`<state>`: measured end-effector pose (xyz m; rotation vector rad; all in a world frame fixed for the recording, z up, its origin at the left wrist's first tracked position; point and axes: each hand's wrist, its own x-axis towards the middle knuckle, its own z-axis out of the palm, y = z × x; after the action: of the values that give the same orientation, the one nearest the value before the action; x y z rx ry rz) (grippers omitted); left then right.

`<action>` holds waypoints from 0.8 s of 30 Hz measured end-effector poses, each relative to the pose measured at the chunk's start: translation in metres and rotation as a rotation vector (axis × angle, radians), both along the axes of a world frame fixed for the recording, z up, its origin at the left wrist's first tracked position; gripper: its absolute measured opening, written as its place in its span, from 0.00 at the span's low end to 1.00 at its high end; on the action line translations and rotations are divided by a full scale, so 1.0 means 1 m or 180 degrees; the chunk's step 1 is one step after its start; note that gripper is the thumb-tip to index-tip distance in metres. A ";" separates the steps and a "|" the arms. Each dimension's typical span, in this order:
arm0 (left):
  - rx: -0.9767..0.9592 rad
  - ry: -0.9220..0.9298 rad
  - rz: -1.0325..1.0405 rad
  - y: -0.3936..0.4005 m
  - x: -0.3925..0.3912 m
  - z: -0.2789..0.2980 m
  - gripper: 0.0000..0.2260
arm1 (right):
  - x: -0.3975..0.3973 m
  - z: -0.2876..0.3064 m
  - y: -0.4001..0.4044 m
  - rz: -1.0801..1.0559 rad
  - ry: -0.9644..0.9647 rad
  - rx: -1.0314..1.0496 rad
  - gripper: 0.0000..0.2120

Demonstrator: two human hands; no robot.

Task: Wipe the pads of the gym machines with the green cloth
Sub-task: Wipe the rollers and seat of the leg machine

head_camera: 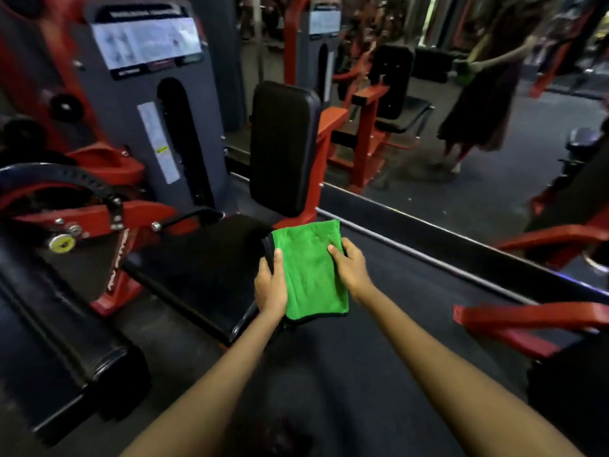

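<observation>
Here both hands (309,275) grip the folded green cloth's (313,272) side edges above the seat pad (211,258).

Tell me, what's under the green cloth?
The green cloth is held by the left hand and right hand. Beneath its left edge the black seat pad shows, with dark floor to the right. What lies directly below is covered.
</observation>
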<state>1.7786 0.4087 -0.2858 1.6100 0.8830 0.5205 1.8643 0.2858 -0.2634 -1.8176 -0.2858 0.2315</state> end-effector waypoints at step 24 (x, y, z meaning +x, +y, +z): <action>0.0490 0.0505 0.2884 0.146 0.080 0.002 0.18 | 0.152 -0.013 0.269 0.3067 0.0728 0.0036 0.10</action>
<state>1.8590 0.5551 -0.2841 1.3276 1.7327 1.1109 2.0167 0.5544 -0.2762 -1.4965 -0.9813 1.0899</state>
